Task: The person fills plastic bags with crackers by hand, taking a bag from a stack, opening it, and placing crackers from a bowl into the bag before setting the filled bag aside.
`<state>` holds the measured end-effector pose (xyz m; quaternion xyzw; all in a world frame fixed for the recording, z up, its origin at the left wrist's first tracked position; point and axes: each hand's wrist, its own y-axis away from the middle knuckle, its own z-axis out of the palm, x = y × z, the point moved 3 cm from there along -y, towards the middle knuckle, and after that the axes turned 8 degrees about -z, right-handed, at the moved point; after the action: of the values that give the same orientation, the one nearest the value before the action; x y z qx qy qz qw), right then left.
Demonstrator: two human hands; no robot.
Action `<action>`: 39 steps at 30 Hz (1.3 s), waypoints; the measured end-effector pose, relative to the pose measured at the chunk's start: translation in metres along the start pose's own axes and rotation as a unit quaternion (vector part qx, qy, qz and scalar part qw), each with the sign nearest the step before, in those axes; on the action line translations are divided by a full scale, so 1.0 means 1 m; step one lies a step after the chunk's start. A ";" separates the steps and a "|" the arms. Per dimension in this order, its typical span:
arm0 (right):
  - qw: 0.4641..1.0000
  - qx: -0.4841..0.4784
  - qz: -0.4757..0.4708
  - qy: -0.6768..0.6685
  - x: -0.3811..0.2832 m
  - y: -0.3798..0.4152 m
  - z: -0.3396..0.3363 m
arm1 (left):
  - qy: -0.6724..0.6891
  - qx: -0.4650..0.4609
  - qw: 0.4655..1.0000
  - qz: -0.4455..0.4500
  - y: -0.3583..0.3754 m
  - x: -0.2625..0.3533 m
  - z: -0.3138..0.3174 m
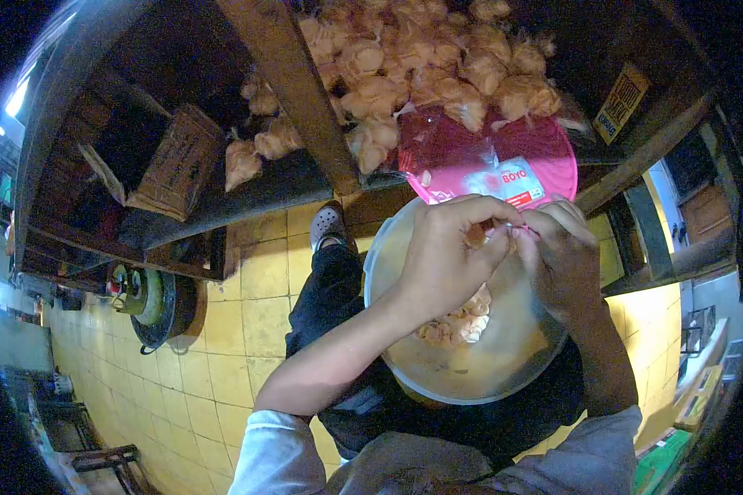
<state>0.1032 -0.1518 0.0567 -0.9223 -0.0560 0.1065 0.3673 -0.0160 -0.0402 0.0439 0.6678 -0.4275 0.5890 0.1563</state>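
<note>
Over a large translucent round tub (508,346), my two hands meet with their fingertips pinched together. My left hand (450,252) and my right hand (563,256) are both closed on what looks like the gathered neck of a small clear plastic bag (475,237) with round, flat chips in it. A tiny reddish strand shows between the fingertips, too small to name. Most of the bag is hidden behind my fingers. Lower down, loose-looking round chips (462,323) lie in the tub, which rests on my lap.
Many filled bags of chips (376,99) are heaped on the wooden bench ahead. A pink lid (549,148) there carries a plastic packet labelled BOYO (508,180). An open cardboard box (173,165) sits left; a dark basin (169,309) stands on the yellow-tiled floor (231,330).
</note>
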 end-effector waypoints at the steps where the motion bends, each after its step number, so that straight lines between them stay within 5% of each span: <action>1: 1.000 -0.021 0.017 -0.010 0.002 0.001 0.000 | 0.001 -0.002 1.000 0.001 0.000 0.001 0.001; 4: 0.999 -0.035 0.019 -0.022 0.007 -0.003 -0.003 | 0.079 -0.029 0.992 -0.095 -0.001 -0.003 0.004; 6: 0.999 -0.029 0.006 -0.024 0.005 -0.003 -0.007 | 0.045 -0.009 0.999 0.002 -0.001 0.002 0.007; 12: 0.962 0.017 0.158 -0.222 0.008 0.001 -0.014 | -0.086 0.043 0.991 0.090 0.002 0.007 0.009; 14: 0.899 0.004 0.284 -0.332 0.011 0.007 -0.011 | -0.100 0.045 0.988 0.106 0.004 0.011 0.011; 25: 0.758 0.115 0.358 -0.533 0.023 0.010 -0.009 | -0.244 0.028 0.952 0.183 0.008 0.010 0.022; 27: 0.752 0.123 0.346 -0.548 0.028 0.011 -0.013 | -0.258 -0.037 0.959 0.115 0.009 0.009 0.022; 28: 0.769 0.019 0.358 -0.529 0.030 0.011 -0.014 | -0.257 -0.038 0.958 0.120 0.007 0.010 0.017; 29: 0.776 -0.085 0.368 -0.505 0.032 0.013 -0.015 | -0.227 -0.157 0.961 0.008 0.004 0.004 0.013; 30: 0.778 -0.081 0.369 -0.502 0.033 0.012 -0.015 | -0.192 -0.273 0.937 -0.102 0.003 -0.002 0.010; 31: 0.810 -0.059 0.353 -0.465 0.035 0.011 -0.014 | -0.193 -0.277 0.936 -0.099 0.000 -0.002 0.005; 33: 0.837 -0.032 0.342 -0.426 0.041 0.015 -0.014 | -0.275 -0.137 0.951 0.022 -0.011 0.004 -0.010; 36: 0.841 0.099 0.337 -0.411 0.051 0.014 -0.021 | -0.239 0.193 0.934 0.184 -0.037 0.022 -0.028; 39: 0.832 0.134 0.342 -0.416 0.052 0.014 -0.020 | -0.150 0.236 0.941 0.188 -0.040 0.006 -0.035</action>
<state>0.1589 -0.1657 0.0527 -0.6929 0.1302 0.6057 0.3689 -0.0092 0.0058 0.0706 0.6731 -0.4124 0.5851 -0.1857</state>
